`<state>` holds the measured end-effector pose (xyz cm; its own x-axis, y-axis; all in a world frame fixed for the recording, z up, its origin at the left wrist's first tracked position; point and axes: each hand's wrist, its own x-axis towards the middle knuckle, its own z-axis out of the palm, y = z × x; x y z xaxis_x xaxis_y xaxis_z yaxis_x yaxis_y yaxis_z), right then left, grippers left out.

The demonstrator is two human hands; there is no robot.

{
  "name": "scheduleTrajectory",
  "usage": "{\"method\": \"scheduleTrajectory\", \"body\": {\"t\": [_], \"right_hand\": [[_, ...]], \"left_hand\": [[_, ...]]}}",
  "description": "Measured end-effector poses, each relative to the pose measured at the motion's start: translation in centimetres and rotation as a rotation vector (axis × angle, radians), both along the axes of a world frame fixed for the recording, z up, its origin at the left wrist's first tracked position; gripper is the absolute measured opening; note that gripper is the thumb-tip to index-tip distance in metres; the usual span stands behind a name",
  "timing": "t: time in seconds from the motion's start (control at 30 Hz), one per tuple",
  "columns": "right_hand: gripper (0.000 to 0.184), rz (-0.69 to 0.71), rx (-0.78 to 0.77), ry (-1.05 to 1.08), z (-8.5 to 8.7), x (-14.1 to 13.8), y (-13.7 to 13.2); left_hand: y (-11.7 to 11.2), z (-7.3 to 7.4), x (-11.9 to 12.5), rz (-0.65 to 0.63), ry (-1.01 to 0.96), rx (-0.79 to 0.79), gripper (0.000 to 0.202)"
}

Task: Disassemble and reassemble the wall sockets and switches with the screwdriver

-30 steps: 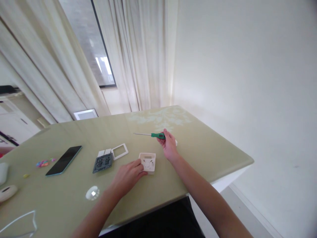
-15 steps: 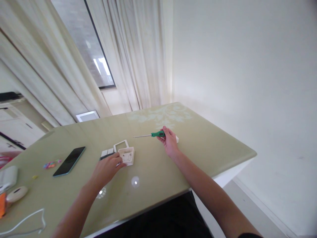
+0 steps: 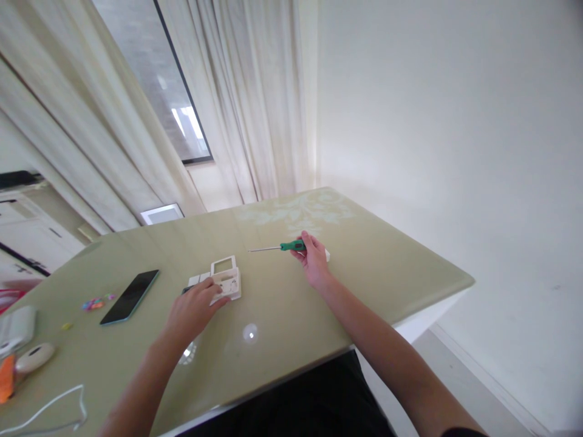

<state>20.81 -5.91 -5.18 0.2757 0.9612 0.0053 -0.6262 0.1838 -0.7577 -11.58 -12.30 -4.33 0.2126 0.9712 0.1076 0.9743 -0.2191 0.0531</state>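
Note:
My right hand [image 3: 313, 260] is closed around the green handle of a screwdriver [image 3: 294, 245]. The thin metal shaft points left, above the tabletop. Behind that hand, a small white piece [image 3: 327, 255] shows in part. My left hand [image 3: 200, 302] is closed at the left and near side of a small white box [image 3: 234, 284], with the thumb low and the fingers over its edge. Tiny parts lie in the box; they are too small to name. A white square frame [image 3: 223, 265] rests against its far side. White switch-like panels [image 3: 199, 278] and a dark item are half hidden by the left hand.
A phone [image 3: 130, 297] lies to the left, beside small coloured pieces [image 3: 95, 303]. Farther left are a white case [image 3: 18, 329], a rounded cream object [image 3: 35, 358], an orange item [image 3: 6, 379] and a white cable [image 3: 57, 397]. The table's right edge runs near the wall.
The white box has shifted slightly left with my left hand, whose fingers now reach farther over it. More of the dark item is covered. The screwdriver stays nearly where it was.

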Motion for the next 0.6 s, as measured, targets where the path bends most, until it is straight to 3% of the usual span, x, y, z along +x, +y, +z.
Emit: {"method": "scheduleTrajectory", "body": {"t": [0.17,0.33,0.47,0.6], "right_hand": [[0.048,0.005,-0.015,0.001,0.1,-0.1,0.0],[0.047,0.009,-0.029,0.008,0.2,-0.3,-0.1],[0.044,-0.008,-0.037,0.014,0.2,0.0,0.0],[0.043,-0.029,-0.04,0.032,0.3,0.4,0.2]], "left_hand": [[1.1,0.1,-0.9,0.004,-0.155,0.088,0.045],[6.8,1.1,-1.4,0.096,-0.176,-0.007,0.039],[11.6,1.1,-0.8,0.116,-0.201,-0.125,0.03],[14.0,0.5,-0.3,0.114,-0.273,-0.178,0.031]]}}
